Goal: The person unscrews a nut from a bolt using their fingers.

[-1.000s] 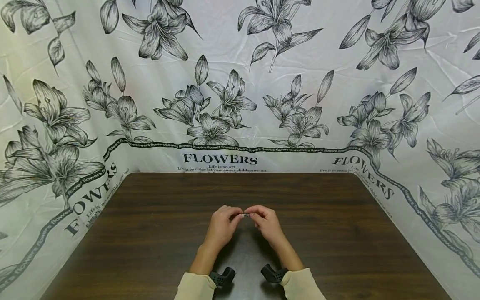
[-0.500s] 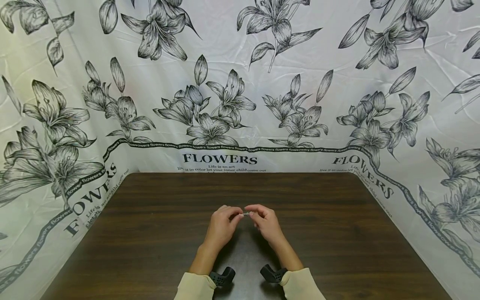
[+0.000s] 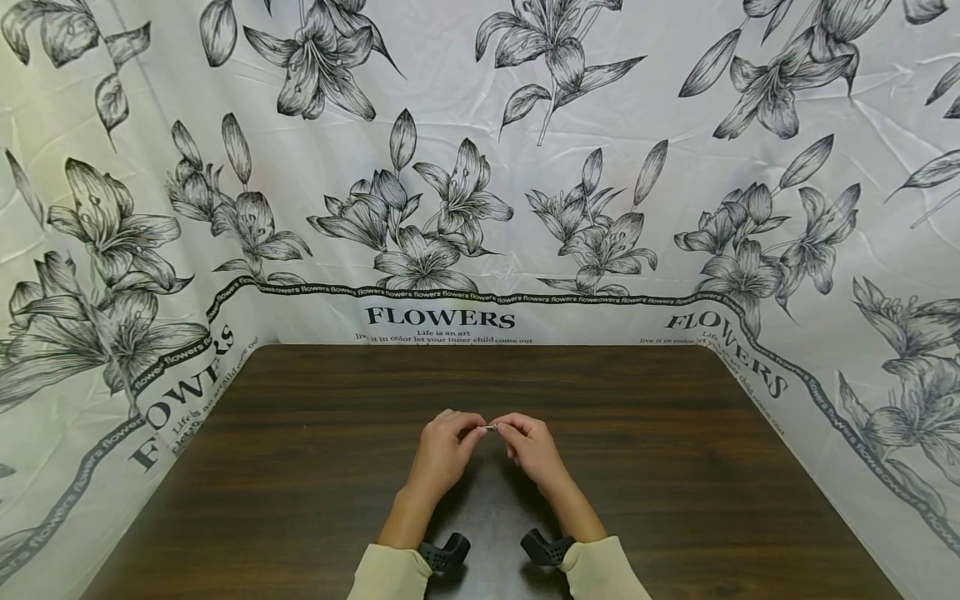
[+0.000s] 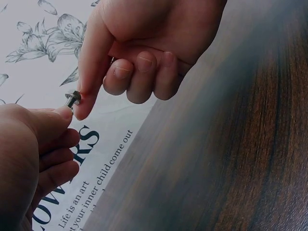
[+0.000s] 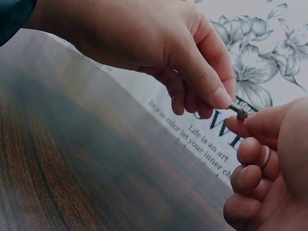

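Observation:
A small metal bolt (image 3: pixel 491 427) lies sideways between my two hands, above the table. My left hand (image 3: pixel 442 450) pinches its narrow shank between thumb and index finger. My right hand (image 3: pixel 537 450) has its thumb and index finger at the wider, flanged end. Threads show on the bolt (image 4: pixel 72 99) in the left wrist view, beside the right hand's fingertip. From the right wrist view the wide end of the bolt (image 5: pixel 242 111) is visible, but whether it is a head or a nut is unclear. The right hand's other fingers are curled in.
A dark brown wooden table (image 3: pixel 337 500) spreads under both hands. Behind and beside it hangs a white cloth (image 3: pixel 600 100) with black flower prints and lettering. Each wrist wears a black device, the left device (image 3: pixel 446 552) and the right device (image 3: pixel 546 547), near cream sleeves.
My right index finger has come down from above the bolt towards its wide end, closer to the thumb. My left hand stays nearly still, holding the shank.

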The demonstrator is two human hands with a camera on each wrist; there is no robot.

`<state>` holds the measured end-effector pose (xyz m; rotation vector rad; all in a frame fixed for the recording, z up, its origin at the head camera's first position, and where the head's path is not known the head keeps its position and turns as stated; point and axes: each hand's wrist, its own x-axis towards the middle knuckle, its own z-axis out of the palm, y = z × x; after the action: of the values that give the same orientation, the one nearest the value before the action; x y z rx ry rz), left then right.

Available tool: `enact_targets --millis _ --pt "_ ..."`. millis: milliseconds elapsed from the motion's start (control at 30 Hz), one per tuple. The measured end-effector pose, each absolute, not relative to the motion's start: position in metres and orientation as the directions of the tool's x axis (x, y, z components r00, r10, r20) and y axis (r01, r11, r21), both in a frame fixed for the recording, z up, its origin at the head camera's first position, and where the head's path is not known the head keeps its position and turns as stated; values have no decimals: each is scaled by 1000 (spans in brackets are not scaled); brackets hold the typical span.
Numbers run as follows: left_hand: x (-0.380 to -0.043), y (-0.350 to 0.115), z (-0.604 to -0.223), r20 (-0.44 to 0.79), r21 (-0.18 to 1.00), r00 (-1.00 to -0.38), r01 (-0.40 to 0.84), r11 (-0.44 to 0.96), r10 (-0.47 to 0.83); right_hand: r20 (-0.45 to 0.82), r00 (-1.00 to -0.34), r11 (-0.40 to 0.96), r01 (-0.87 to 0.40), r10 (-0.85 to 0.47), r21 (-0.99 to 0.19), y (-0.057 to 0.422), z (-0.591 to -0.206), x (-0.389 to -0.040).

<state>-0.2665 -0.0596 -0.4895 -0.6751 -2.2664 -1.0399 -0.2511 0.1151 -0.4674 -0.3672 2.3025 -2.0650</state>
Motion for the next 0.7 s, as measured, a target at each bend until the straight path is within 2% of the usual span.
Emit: enact_targets --millis 700 --pt "-265 -59 -489 653 523 -727 635 569 211 222 -955 12 -228 -195 -974 118 -466 -249"
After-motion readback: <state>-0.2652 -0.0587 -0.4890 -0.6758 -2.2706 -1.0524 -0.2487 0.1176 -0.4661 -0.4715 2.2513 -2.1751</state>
